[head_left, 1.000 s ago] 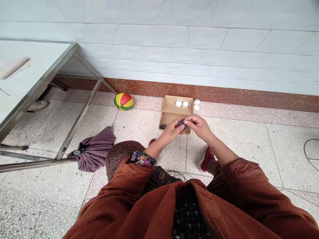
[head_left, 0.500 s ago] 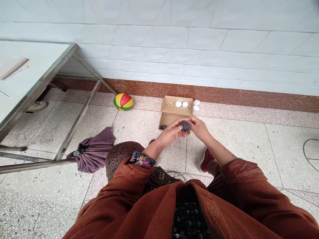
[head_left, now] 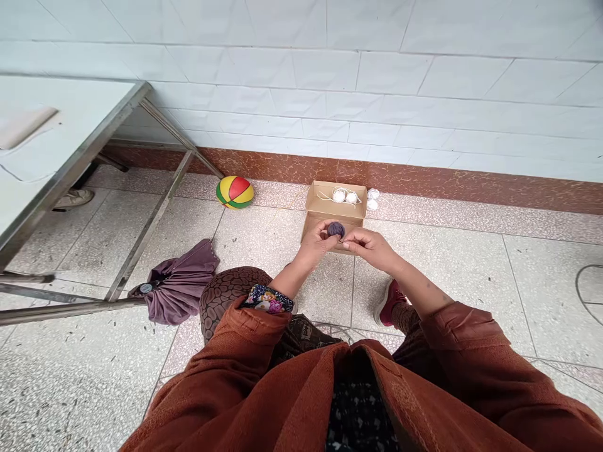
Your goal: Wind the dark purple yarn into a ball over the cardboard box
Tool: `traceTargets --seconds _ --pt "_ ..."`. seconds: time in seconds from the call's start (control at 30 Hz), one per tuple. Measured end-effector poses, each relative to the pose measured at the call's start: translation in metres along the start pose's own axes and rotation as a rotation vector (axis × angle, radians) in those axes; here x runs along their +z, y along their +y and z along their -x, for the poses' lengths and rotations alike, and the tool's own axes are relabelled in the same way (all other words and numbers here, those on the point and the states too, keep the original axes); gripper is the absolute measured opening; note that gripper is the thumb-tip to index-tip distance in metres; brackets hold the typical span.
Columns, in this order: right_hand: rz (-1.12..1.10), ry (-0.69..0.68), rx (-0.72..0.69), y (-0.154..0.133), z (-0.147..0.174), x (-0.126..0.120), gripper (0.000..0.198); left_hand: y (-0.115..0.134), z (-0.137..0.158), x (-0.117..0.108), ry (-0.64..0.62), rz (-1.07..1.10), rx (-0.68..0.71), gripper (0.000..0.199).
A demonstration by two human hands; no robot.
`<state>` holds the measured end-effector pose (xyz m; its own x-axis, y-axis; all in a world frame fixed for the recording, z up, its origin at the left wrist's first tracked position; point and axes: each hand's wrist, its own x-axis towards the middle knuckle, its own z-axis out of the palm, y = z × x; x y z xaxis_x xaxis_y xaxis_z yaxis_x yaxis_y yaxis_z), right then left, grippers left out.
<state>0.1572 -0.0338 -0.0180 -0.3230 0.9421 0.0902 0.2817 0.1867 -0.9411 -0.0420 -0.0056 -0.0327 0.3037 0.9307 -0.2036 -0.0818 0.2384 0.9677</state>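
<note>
A small ball of dark purple yarn (head_left: 336, 230) is gripped in the fingers of my left hand (head_left: 317, 241), above the front of an open cardboard box (head_left: 308, 221). Just right of the ball, my right hand (head_left: 370, 246) pinches thumb against forefinger at what looks like the yarn's thin strand, close to the ball. In the box's raised lid lie two white yarn balls (head_left: 345, 197) with loose white strands. Two more white balls (head_left: 372, 199) rest on the floor beside the lid. My hands hide much of the box's lower half.
A red, yellow and green ball (head_left: 234, 192) sits by the wall. A folded purple umbrella (head_left: 181, 282) lies near my left knee, beside a metal-framed table (head_left: 108, 119). Under that table a shoe (head_left: 75, 198) shows. At far right a dark cable (head_left: 578, 285) curves along the floor.
The purple yarn ball has moved slightly left and up with my left hand. My right hand has turned and now pinches a little apart from the ball instead of against its far side.
</note>
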Motion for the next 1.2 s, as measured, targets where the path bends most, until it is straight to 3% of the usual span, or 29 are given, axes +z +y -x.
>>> traceTargets --seconds 0.13,0.27,0.37,0.47,0.67,0.77,0.9,0.97,1.07,1.2 --pt "-0.077 0.139 0.026 -0.001 -0.005 -0.010 0.038 0.000 0.003 0.002 -0.152 -0.097 0.069 0.050" --pt "-0.108 0.277 0.094 0.010 -0.010 -0.011 0.043 0.007 0.011 0.008 -0.355 0.064 0.061 0.070" --pt "-0.112 0.266 0.113 0.015 -0.009 -0.003 0.047 0.013 0.015 0.010 -0.387 0.239 0.052 0.064" --pt "-0.081 0.268 0.106 0.014 -0.006 0.004 0.045 0.016 0.016 0.009 -0.332 0.371 0.001 0.052" --pt "0.057 0.197 0.037 0.014 0.001 0.015 0.030 0.014 0.010 0.007 -0.126 0.528 -0.046 0.053" --pt "0.151 0.095 -0.067 0.013 0.003 0.019 0.027 0.008 0.003 0.005 -0.030 0.469 -0.013 0.054" --pt "0.133 0.039 -0.149 0.003 0.004 0.010 0.026 -0.001 -0.003 0.001 0.076 0.228 0.013 0.053" --pt "0.088 0.096 -0.135 -0.002 0.002 0.001 0.026 -0.001 -0.002 0.001 0.033 0.147 -0.004 0.051" --pt "0.034 0.237 -0.088 -0.002 -0.003 -0.010 0.028 0.002 0.003 0.004 -0.148 0.084 -0.030 0.049" --pt "0.020 0.326 0.011 0.008 -0.008 -0.011 0.031 0.007 0.009 0.008 -0.313 0.148 -0.028 0.053"
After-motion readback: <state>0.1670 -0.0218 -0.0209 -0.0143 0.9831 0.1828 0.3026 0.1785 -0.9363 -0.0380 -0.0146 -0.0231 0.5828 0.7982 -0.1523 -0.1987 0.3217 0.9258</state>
